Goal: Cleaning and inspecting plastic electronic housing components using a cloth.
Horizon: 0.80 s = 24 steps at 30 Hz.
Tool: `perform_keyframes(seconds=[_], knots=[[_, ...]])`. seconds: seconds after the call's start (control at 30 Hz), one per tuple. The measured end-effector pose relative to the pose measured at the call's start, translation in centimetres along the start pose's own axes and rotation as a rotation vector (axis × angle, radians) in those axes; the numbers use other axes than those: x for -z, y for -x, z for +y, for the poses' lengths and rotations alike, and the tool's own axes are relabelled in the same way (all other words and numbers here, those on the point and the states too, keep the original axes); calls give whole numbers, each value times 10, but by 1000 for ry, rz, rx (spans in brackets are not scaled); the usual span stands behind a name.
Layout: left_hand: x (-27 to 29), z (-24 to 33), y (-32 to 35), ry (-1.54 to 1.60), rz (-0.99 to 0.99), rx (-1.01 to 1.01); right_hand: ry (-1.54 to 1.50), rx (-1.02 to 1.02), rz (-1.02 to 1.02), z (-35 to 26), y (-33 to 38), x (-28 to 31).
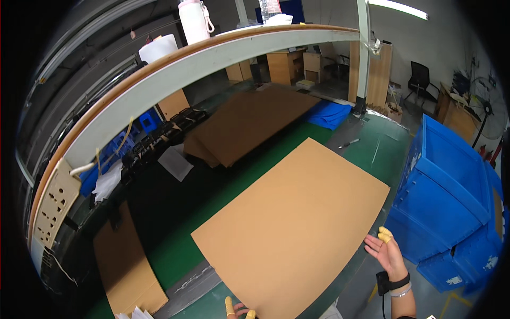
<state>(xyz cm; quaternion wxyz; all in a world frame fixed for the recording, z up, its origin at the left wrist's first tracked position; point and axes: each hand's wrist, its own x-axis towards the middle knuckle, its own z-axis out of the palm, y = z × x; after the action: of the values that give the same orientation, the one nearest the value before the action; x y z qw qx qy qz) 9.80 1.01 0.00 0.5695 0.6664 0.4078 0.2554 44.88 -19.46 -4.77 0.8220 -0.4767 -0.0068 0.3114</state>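
Peeking in, left hand (240, 310), perhaps touching cardboard sheet (297, 223).

The scene is evenly and fairly brightly lit from overhead; a ceiling strip light (397, 8) at one o'clock burns out to white. The cardboard sheet (295, 223) at centre shows flat and shadowless, while the space under the shelf beam (202, 61) toward nine o'clock falls into deep shade. Fisheye distortion bows the beam strongly, and a black vignette rings the frame. Focus is soft toward the rim; the green table (175, 250) carries mild glare at seven o'clock.
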Motion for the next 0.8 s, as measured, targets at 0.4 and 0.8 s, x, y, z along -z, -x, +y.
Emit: perform_keyframes(seconds=[0.4,0.8], knots=[[-41,20,-64,377,149,475,488,-6,186,-7,-25,-54],[-80,125,-69,600,108,411,139,-309,11,-94,-4,-90]])
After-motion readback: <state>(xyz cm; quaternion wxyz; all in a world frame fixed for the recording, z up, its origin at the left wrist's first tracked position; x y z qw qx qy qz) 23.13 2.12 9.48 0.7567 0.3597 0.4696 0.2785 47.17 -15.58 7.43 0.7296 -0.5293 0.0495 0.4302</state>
